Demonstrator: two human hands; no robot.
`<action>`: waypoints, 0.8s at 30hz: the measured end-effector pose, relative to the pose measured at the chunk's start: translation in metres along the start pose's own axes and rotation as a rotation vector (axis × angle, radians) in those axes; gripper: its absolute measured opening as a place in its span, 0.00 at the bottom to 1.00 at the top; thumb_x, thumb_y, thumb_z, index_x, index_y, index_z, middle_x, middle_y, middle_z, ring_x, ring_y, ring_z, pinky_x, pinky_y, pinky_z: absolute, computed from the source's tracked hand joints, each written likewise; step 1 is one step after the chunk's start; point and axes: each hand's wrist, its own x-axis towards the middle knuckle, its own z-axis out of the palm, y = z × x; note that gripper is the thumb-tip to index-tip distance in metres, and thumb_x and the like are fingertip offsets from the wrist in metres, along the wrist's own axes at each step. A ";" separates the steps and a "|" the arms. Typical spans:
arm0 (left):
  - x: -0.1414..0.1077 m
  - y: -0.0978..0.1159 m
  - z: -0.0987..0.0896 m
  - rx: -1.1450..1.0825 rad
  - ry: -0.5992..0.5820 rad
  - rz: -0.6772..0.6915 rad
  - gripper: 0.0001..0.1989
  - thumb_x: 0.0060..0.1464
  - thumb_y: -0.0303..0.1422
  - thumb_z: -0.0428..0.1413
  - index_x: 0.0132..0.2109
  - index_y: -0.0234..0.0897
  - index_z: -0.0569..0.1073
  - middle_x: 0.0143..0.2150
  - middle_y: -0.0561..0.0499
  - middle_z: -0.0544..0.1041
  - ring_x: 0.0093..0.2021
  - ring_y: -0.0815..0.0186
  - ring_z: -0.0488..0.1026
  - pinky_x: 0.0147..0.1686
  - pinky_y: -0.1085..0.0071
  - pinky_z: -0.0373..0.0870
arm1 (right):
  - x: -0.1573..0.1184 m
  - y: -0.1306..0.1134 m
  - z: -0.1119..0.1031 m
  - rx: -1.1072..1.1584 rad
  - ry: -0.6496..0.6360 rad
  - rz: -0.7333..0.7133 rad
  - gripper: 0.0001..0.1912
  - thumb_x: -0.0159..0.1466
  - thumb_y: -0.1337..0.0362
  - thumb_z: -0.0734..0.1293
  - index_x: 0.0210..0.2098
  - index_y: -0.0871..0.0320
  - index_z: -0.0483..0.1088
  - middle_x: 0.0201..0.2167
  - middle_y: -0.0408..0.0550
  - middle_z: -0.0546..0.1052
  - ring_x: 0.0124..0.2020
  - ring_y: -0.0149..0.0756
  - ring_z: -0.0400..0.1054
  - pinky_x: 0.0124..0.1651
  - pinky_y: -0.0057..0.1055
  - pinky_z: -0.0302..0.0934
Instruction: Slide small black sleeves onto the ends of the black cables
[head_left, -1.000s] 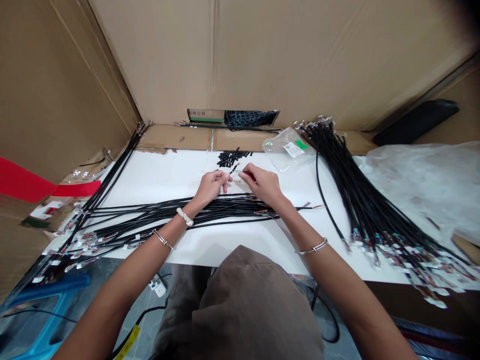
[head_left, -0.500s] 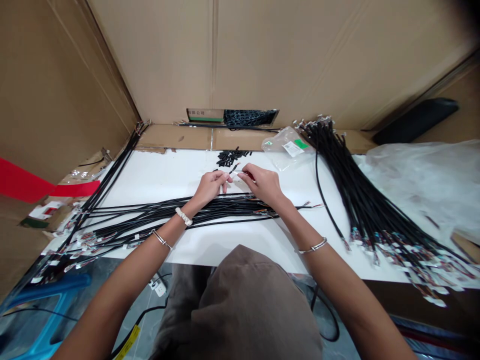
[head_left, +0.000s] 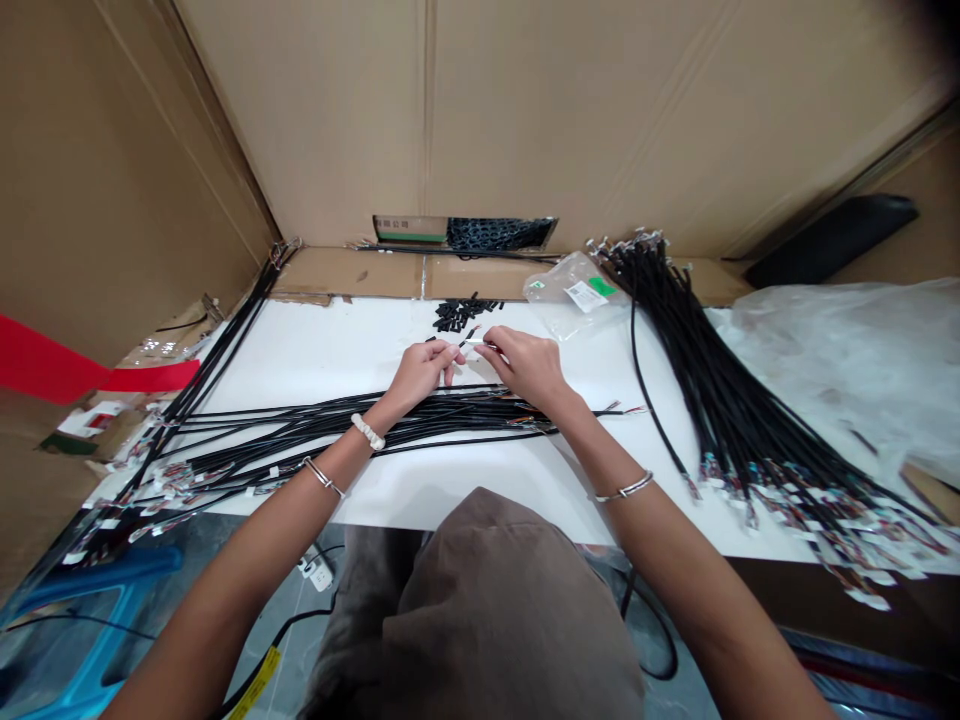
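In the middle of the table both hands meet over a black cable end [head_left: 470, 334] with thin wires. My left hand [head_left: 424, 374] pinches it between thumb and fingertips. Opposite it, my right hand [head_left: 526, 366] has thumb and forefinger closed on thin wires, with a bit of red and white showing at the fingertips. Just beyond them lies a heap of short black tube pieces [head_left: 459, 314]. Under my wrists runs a bundle of black cables [head_left: 442, 415] with bare coloured wire ends at the right.
A large bunch of black cables [head_left: 675, 340] with white connectors lies at the right, beside clear plastic sheeting [head_left: 847, 350]. A clear bag [head_left: 562, 310] rests at the back. More cables [head_left: 232, 335] run along the left edge. Cardboard walls [head_left: 510, 110] enclose the table [head_left: 420, 500].
Both hands stay almost in place. My right fingers have shifted very slightly at the wires; the rest looks the same.
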 end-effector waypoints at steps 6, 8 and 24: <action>0.001 -0.002 0.000 0.028 0.000 0.016 0.16 0.60 0.39 0.50 0.34 0.32 0.75 0.17 0.56 0.68 0.15 0.76 0.56 0.19 0.76 0.53 | 0.001 0.000 -0.003 -0.053 -0.016 -0.025 0.22 0.72 0.52 0.51 0.38 0.57 0.70 0.35 0.49 0.78 0.33 0.35 0.69 0.28 0.32 0.40; 0.000 -0.001 0.000 0.033 0.000 0.008 0.15 0.60 0.39 0.50 0.34 0.32 0.75 0.17 0.56 0.68 0.15 0.76 0.56 0.19 0.76 0.52 | 0.001 0.000 -0.003 -0.067 -0.021 -0.039 0.22 0.72 0.52 0.51 0.39 0.57 0.70 0.35 0.50 0.78 0.33 0.35 0.68 0.28 0.32 0.40; 0.002 -0.002 0.000 0.050 0.014 0.005 0.15 0.59 0.39 0.50 0.34 0.33 0.74 0.17 0.55 0.68 0.15 0.75 0.56 0.19 0.76 0.52 | 0.002 0.000 0.008 0.059 0.029 0.050 0.20 0.70 0.50 0.54 0.35 0.55 0.69 0.32 0.46 0.78 0.30 0.34 0.69 0.28 0.30 0.43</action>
